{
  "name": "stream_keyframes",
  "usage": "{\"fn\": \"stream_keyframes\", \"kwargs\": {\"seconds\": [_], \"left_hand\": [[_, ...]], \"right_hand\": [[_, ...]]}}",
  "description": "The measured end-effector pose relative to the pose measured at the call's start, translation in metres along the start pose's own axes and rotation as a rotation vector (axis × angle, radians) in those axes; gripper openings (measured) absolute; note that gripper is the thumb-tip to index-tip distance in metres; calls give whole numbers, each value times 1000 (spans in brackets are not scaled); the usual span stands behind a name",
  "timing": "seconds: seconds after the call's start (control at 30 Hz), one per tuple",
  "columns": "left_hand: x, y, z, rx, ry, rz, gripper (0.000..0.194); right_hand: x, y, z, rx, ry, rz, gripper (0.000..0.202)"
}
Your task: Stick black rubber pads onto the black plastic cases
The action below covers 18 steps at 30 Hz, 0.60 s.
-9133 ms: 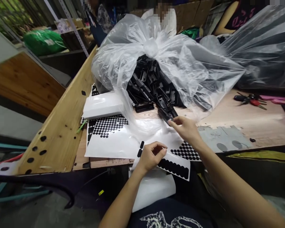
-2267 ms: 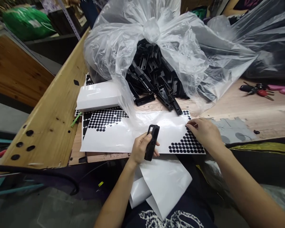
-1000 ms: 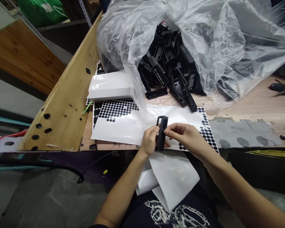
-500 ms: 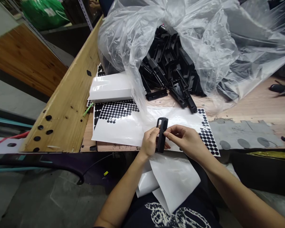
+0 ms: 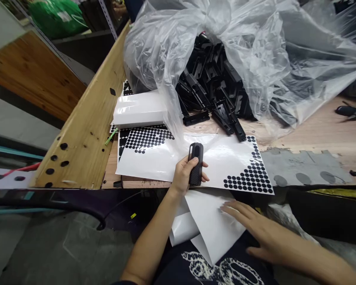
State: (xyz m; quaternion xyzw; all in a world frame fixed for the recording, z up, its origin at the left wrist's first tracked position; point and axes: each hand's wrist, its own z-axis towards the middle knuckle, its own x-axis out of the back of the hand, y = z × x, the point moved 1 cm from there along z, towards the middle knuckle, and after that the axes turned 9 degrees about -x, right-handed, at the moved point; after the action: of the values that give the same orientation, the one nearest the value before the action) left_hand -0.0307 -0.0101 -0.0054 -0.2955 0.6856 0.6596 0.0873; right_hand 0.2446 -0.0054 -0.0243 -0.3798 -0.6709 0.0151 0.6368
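Note:
My left hand (image 5: 184,174) is closed around a slim black plastic part (image 5: 196,174) with a carbon-weave pattern, a slot near its upper left and a dark rounded patch near its top. The thumb lies across its face. Lower right, my right hand (image 5: 249,221), slightly smeared by motion, has its fingers stretched out and holds nothing. It hovers over or touches loose white backing paper (image 5: 210,221) on my lap; I cannot tell which. Under the held part lies a white sheet of round black stickers (image 5: 249,178), dots remaining at its right side.
A clear plastic bag (image 5: 166,51) spills several black plastic parts (image 5: 210,79) onto the back of the table. A folded white glossy sheet (image 5: 139,109) rests on more sticker sheets at left. A wooden side board (image 5: 86,118) rises along the left edge, dotted with black stickers.
My right hand has left the black part and moved down and right over the paper. The part, still in my left hand, has shifted slightly left, and a dark rounded patch now shows on it.

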Motion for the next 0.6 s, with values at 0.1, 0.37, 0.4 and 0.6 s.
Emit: {"fn": "stream_keyframes", "kwargs": {"seconds": [0.1, 0.37, 0.4, 0.6], "left_hand": [[1, 0, 0, -22, 21, -47, 40], [15, 28, -15, -65, -188, 122, 76], [17, 35, -16, -96, -193, 170, 80], [33, 65, -23, -201, -14, 349, 76]], "right_hand": [[-33, 11, -16, -14, 112, -130, 81], [67, -9, 36, -255, 117, 572, 32], [82, -8, 44, -262, 144, 625, 36], [110, 1, 89, -247, 201, 651, 45]]}}
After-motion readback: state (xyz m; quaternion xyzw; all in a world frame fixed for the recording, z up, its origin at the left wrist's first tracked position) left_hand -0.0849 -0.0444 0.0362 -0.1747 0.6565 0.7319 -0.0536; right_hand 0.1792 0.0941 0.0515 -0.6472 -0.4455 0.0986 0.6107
